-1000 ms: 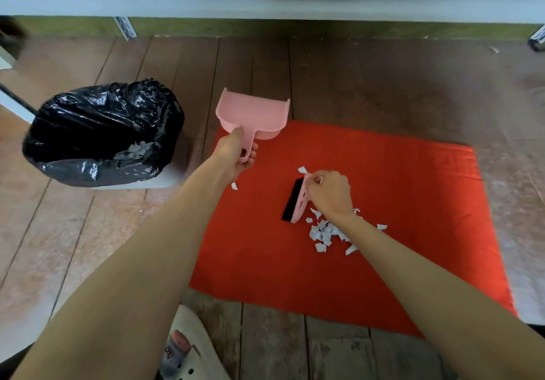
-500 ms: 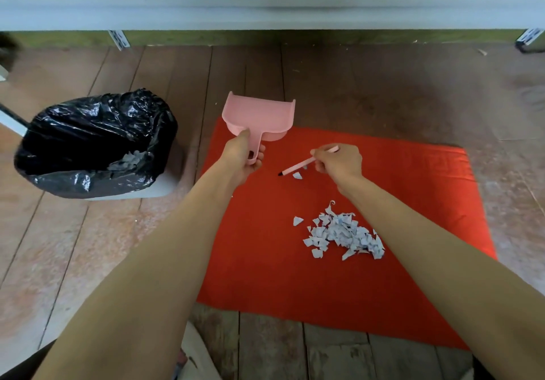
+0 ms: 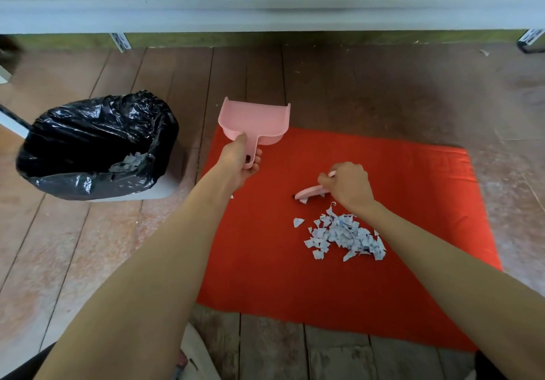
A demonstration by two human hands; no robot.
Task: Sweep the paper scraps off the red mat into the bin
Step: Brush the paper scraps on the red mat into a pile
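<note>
A red mat (image 3: 265, 267) lies on the wooden floor. A heap of white paper scraps (image 3: 343, 236) sits right of the mat's middle, with one loose scrap (image 3: 298, 222) just left of it. My right hand (image 3: 348, 186) grips a small pink brush (image 3: 309, 194), held low just behind the heap. My left hand (image 3: 239, 158) holds the handle of a pink dustpan (image 3: 255, 121), raised over the mat's far left corner. The bin (image 3: 97, 146), lined with a black bag, stands left of the mat with some scraps inside.
A white bench or ledge (image 3: 265, 14) runs along the far side above the floor. A light shoe (image 3: 200, 359) shows at the bottom edge, between my arms. A tiny scrap (image 3: 232, 196) lies beside my left forearm.
My right hand brought the brush down from a raised position behind the heap to just above the mat. The dustpan in my left hand stayed about where it was.
</note>
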